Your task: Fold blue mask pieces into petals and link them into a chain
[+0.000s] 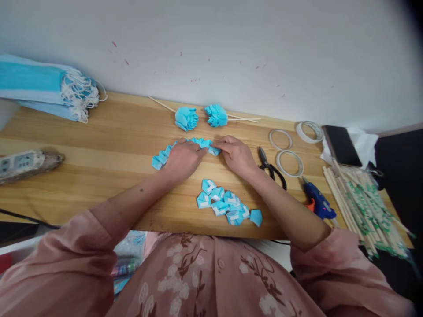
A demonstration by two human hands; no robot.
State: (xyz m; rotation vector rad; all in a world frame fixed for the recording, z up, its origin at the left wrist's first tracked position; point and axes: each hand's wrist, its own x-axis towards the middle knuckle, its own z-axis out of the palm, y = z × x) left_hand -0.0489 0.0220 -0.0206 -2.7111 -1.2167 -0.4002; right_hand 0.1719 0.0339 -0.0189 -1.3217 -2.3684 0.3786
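Note:
A curved row of folded blue pieces (pixel 160 159) lies on the wooden table (pixel 99 132). My left hand (pixel 185 157) rests over the middle of the row, its fingers bent close together on the pieces. At the row's right end, the fingertips of my right hand (pixel 235 154) pinch the last folded piece (pixel 214 151). Nearer my body lies a loose group of several folded blue pieces (pixel 220 208) with white strips on them. Two blue flowers (pixel 187 119) on pale sticks lie beyond my hands.
Black scissors (pixel 271 169), tape rolls (pixel 290 163), a blue glue gun (pixel 317 200), a phone (pixel 342 145) and bundled sticks (pixel 366 202) are on the right. Stacked face masks (pixel 36 83) and a power strip (pixel 24 164) lie on the left. A wall stands behind the table.

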